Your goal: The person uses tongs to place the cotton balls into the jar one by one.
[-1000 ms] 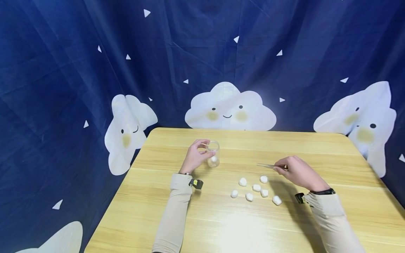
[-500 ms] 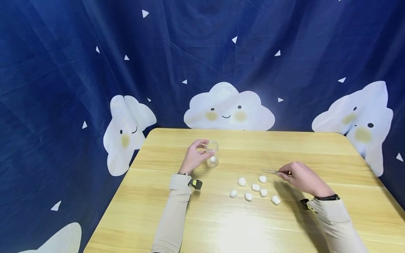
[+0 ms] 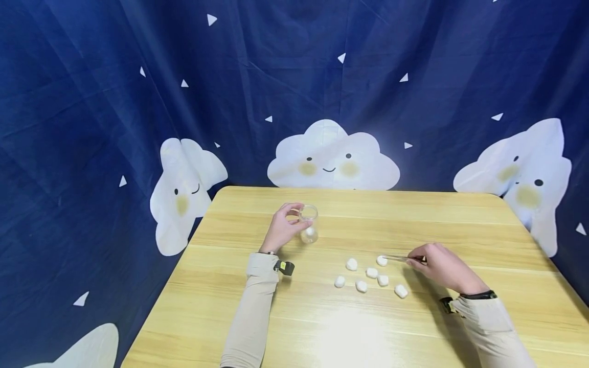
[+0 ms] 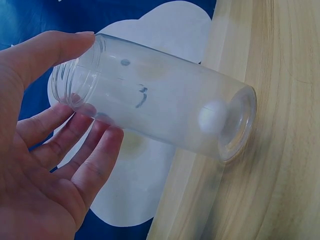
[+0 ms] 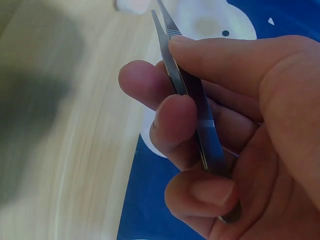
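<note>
Near the table's middle my left hand [image 3: 284, 228] grips a clear jar [image 3: 310, 225] by its upper part, thumb on one side and fingers on the other. The jar stands upright without a lid, and a white cotton ball [image 4: 213, 117] lies at its bottom. My right hand [image 3: 444, 267] holds metal tweezers [image 5: 200, 107] between thumb and fingers. In the right wrist view the tweezer tips are slightly apart. The tips reach the farthest cotton ball [image 3: 381, 261] on the right; whether they touch it I cannot tell.
Several other loose cotton balls [image 3: 371, 273] lie on the wooden table [image 3: 193, 301] between the two hands. A dark blue curtain [image 3: 248, 66] printed with white clouds hangs behind the table and along its sides.
My right hand has come nearer and lower, bringing the tweezer tips from above the table down to the far-right cotton ball. The left hand and jar stay in place.
</note>
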The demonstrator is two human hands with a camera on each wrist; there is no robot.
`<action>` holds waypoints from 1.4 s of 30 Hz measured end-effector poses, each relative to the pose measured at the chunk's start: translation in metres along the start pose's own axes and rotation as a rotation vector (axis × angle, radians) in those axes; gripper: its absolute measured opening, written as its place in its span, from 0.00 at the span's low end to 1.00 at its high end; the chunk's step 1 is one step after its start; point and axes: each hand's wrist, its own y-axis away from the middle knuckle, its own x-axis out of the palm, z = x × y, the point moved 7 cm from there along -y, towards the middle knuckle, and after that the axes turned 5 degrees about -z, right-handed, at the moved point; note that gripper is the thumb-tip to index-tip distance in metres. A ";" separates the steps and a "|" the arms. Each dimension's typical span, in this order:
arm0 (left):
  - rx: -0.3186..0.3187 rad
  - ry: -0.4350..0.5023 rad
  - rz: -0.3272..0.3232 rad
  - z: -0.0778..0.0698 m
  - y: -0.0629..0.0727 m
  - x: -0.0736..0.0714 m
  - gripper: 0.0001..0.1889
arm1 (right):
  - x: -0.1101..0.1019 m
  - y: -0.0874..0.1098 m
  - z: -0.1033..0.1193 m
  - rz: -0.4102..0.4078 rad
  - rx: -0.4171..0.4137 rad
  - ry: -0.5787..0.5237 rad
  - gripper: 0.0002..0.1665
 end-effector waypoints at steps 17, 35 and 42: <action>-0.012 -0.003 -0.002 0.001 0.000 -0.001 0.30 | 0.008 0.002 -0.001 0.021 -0.026 -0.028 0.05; -0.003 0.008 -0.008 -0.002 0.001 0.000 0.30 | 0.011 -0.002 0.006 0.017 -0.064 0.011 0.13; -0.014 0.041 0.003 -0.002 0.000 0.000 0.31 | 0.009 -0.002 0.009 0.010 -0.090 0.023 0.13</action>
